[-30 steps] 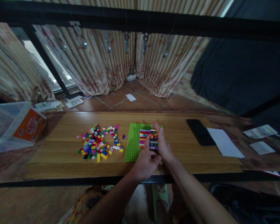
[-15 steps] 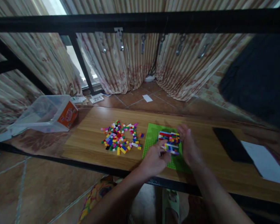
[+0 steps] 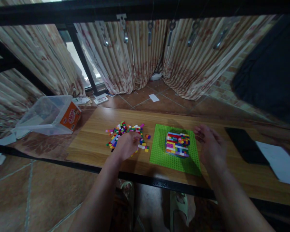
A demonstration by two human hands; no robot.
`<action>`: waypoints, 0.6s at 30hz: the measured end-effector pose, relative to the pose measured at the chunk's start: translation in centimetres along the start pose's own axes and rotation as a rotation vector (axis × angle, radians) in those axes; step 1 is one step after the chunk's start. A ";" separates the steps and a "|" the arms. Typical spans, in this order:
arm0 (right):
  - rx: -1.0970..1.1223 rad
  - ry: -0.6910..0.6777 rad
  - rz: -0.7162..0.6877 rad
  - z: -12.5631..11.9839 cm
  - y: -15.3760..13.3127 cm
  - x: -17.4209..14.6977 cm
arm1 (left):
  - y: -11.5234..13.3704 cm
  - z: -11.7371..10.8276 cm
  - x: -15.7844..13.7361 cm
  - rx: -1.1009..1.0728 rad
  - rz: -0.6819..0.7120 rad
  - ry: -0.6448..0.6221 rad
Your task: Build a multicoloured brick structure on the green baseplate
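My left hand [image 3: 126, 145] is over a loose pile of small toy bricks [image 3: 120, 128] on the wooden tabletop. Its fingers are curled together at the pile's right part and cover some of the bricks. What is between the fingertips, if anything, is hidden. To the right lies a green studded baseplate [image 3: 157, 154]. On it stands a block built of many-coloured bricks [image 3: 177, 144], with nobody touching it. Beside the plate's right edge hovers my right hand [image 3: 212, 146], its fingers loosely bent and apart, with nothing visible in them.
A clear plastic bin [image 3: 44, 120] with an orange label stands to the left. A black flat object [image 3: 245, 141] and a white sheet [image 3: 279, 161] lie at the right. A dark bar [image 3: 145, 14] with metal hooks crosses above, in front of striped curtains [image 3: 132, 61].
My left hand has left the brick build and moved left to the loose pile. My right hand has drawn back to the right, off the build. The view has shifted slightly.
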State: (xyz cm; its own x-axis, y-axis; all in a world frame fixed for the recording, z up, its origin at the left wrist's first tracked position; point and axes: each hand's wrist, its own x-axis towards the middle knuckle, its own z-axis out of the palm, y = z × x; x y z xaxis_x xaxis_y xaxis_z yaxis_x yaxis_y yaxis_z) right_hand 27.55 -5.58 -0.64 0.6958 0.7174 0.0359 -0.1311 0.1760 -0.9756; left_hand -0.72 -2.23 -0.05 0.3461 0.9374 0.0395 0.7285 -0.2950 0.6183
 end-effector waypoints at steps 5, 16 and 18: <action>-0.025 -0.014 -0.011 0.2 -0.2 -0.1 | 1.9 2.1 1.2 0.208 0.046 0.089; -0.041 -0.040 -0.027 -0.5 -0.7 0.2 | 3.4 4.0 3.0 0.440 0.028 0.036; -0.026 -0.033 -0.027 -0.6 -0.8 0.3 | 3.8 3.9 3.0 0.326 0.033 0.076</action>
State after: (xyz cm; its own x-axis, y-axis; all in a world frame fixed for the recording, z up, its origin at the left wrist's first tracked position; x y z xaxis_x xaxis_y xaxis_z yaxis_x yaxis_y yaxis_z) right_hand 28.25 -5.91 0.01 0.6752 0.7344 0.0685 -0.0944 0.1782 -0.9795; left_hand 5.44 -1.25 -0.65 0.3366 0.9338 0.1216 0.8726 -0.3579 0.3324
